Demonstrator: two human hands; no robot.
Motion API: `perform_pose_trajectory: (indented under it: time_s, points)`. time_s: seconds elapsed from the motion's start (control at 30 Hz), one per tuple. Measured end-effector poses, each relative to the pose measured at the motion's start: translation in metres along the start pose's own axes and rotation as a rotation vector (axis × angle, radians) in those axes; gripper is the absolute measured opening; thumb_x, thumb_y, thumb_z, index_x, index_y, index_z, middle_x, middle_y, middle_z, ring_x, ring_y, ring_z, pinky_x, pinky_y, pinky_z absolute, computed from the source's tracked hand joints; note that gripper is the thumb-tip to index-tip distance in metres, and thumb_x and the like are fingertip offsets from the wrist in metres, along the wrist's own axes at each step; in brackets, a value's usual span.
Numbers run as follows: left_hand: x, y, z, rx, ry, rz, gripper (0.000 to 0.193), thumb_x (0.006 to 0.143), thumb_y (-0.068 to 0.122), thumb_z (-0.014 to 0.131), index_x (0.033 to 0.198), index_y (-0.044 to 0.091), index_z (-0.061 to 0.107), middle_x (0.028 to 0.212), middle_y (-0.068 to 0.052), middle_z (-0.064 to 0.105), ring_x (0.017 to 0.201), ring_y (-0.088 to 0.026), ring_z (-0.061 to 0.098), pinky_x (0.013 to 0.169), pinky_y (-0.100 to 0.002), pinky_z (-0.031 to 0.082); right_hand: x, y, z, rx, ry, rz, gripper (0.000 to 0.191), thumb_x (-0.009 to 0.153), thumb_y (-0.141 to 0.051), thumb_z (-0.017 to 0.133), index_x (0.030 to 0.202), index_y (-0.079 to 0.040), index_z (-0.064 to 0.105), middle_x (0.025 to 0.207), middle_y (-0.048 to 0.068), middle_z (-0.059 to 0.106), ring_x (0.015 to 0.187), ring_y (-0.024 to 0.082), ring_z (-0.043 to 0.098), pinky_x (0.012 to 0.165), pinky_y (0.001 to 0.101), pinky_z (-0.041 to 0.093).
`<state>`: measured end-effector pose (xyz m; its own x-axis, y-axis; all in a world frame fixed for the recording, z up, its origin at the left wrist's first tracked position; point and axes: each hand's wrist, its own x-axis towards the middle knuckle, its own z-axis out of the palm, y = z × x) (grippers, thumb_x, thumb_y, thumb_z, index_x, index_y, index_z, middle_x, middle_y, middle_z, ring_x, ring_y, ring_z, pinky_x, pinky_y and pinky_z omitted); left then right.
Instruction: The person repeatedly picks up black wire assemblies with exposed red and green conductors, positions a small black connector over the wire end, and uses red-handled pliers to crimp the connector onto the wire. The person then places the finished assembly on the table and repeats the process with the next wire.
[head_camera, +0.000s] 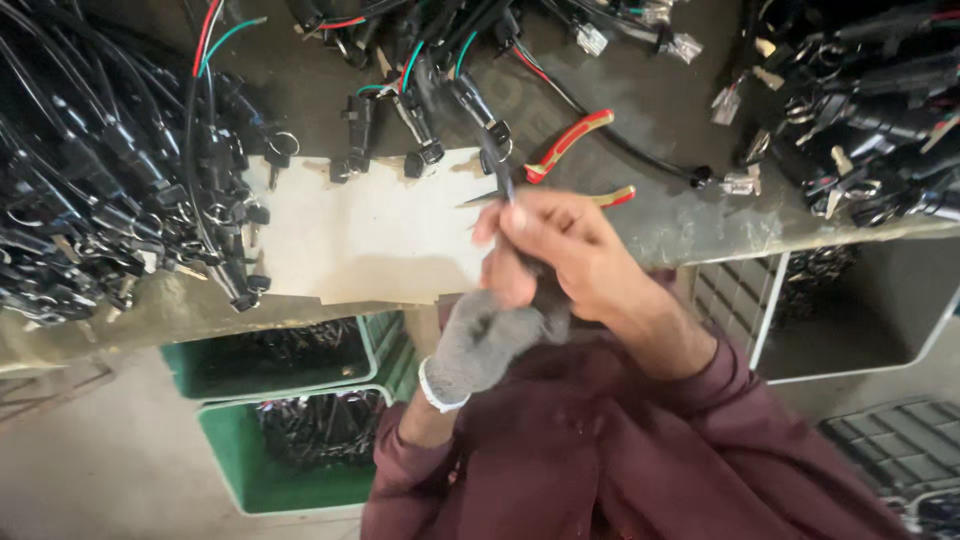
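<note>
Grey-gloved left hand (480, 340) and bare right hand (560, 245) both gripped a black cable piece (500, 170) above the worktop (380, 235). Its end could slip, judging by the crowded, overlapping grip; pliers (570, 145) lay nearby.

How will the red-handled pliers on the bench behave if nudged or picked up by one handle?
The pliers lie flat with handles splayed, so a nudge would probably slide them, not roll them. Lifted by one handle, the other would likely swing at the joint. They look like metal, so likely stiff and heavy for their size. The right hand partly hides the lower handle.
</note>
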<state>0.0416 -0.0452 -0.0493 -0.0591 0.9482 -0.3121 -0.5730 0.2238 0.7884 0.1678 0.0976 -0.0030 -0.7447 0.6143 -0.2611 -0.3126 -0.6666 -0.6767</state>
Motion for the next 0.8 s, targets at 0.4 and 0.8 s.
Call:
perform_pose_trajectory:
  time_s: [0.4,0.8]
  points:
    - [-0.005,0.014,-0.001,0.169,0.094,0.178,0.032,0.100,0.012,0.063,0.129,0.003,0.052,0.115,-0.006,0.064,0.101,-0.016,0.063,0.088,-0.031,0.056,-0.049,-0.033,0.039,-1.249,-0.242,-0.978,0.033,0.086,-0.014,0.074,0.111,0.007,0.068,0.074,0.004,0.062,0.058,0.020,0.056,0.051,0.0364,0.043]
    - [-0.004,-0.004,-0.021,-1.326,-0.255,-0.544,0.034,0.106,0.018,0.059,0.136,0.005,0.055,0.123,-0.008,0.061,0.106,-0.018,0.058,0.089,-0.029,0.051,-0.035,-0.060,0.029,-1.677,0.224,-0.875,0.046,0.103,-0.043,0.056,0.103,0.002,0.064,0.104,0.016,0.067,0.094,0.038,0.062,0.085,0.0464,0.046]
